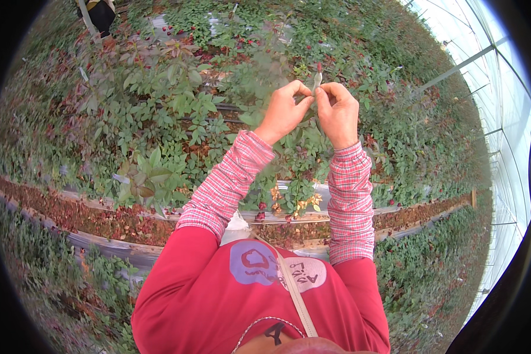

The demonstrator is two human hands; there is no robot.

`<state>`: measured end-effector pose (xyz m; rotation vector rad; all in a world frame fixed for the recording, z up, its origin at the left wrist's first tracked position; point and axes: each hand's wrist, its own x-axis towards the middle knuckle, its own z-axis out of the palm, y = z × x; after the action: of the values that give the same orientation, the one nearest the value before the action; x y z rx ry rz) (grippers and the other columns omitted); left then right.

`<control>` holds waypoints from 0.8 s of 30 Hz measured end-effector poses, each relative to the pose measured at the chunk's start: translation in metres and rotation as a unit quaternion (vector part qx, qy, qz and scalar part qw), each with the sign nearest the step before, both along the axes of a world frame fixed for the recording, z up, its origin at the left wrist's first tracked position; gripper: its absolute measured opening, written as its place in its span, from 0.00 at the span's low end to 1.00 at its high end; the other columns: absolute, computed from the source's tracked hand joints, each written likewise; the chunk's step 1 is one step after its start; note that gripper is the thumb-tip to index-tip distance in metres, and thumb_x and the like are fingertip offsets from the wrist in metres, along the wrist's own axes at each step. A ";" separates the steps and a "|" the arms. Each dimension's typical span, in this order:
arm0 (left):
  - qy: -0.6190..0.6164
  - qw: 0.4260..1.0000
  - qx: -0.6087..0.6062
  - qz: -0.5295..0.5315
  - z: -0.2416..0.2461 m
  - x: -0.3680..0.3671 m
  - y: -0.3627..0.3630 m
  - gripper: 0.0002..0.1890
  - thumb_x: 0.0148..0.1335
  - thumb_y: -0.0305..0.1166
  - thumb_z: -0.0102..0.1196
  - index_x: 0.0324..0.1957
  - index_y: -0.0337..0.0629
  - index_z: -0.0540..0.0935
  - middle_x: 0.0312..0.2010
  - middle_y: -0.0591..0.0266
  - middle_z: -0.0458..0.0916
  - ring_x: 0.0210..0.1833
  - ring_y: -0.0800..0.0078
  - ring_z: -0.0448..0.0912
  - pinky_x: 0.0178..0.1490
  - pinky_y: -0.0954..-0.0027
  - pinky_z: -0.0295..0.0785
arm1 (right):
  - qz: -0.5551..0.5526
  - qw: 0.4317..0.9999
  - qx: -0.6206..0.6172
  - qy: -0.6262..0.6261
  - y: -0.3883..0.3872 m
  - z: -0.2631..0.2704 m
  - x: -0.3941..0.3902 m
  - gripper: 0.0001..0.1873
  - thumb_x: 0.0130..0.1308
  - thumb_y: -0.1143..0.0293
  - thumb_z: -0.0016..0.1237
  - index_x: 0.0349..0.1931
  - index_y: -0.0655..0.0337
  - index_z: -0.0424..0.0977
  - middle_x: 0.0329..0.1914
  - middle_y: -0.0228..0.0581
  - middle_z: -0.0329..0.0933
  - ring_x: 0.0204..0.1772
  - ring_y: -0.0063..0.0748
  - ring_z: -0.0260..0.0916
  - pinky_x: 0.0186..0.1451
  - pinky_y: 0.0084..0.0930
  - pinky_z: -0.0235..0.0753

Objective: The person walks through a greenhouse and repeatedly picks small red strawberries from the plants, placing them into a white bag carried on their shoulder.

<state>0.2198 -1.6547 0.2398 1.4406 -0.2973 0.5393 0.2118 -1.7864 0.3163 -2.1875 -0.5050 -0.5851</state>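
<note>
My left hand [287, 108] and my right hand [338, 110] meet over the rose bushes, thumb and forefinger pinched together on each. Between the fingertips stands a small pale wrap [317, 80], with a dark red tip [319, 67] showing above it. The wrap's lower end is at my fingertips, and the fingers hide how it is fastened. Leafy rose stems [309, 132] are below and behind the hands. Both forearms wear checked sleeves.
Dense rose bushes [194, 106] surround the hands. A soil path [115, 223] with fallen petals crosses in front of my body, bordered by plastic sheeting [110, 248]. A metal post [86, 17] stands at upper left, beside a dark, partly visible figure or object. Greenhouse framing rises at right.
</note>
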 end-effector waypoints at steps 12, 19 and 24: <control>-0.005 1.000 0.012 -0.014 0.003 0.002 0.008 0.08 0.61 0.29 0.66 0.38 0.35 0.83 0.30 0.58 0.85 0.24 0.75 0.72 0.31 0.68 0.69 | 0.053 0.977 0.128 0.162 -0.010 0.007 0.010 0.12 0.72 0.70 0.58 0.49 0.69 0.81 0.32 0.25 0.80 0.31 0.09 0.67 0.32 0.13 0.66; -0.014 0.999 0.026 -0.032 0.006 0.002 0.014 0.08 0.61 0.29 0.66 0.38 0.36 0.83 0.30 0.57 0.85 0.23 0.73 0.73 0.30 0.66 0.69 | 0.032 0.973 0.145 0.177 0.008 0.018 0.013 0.08 0.73 0.69 0.57 0.42 0.65 0.79 0.29 0.22 0.77 0.28 0.08 0.65 0.29 0.13 0.61; 0.010 0.998 0.039 -0.056 0.008 0.006 0.019 0.08 0.61 0.29 0.65 0.38 0.36 0.83 0.30 0.56 0.85 0.24 0.73 0.74 0.30 0.66 0.69 | 0.006 0.980 0.153 0.127 0.010 0.013 0.019 0.07 0.69 0.71 0.57 0.38 0.66 0.79 0.29 0.27 0.80 0.31 0.13 0.73 0.32 0.18 0.71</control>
<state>0.2259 -1.6361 0.2479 1.4931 -0.3850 0.4264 0.2306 -1.7761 0.3290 -1.9272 -0.2725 -0.3428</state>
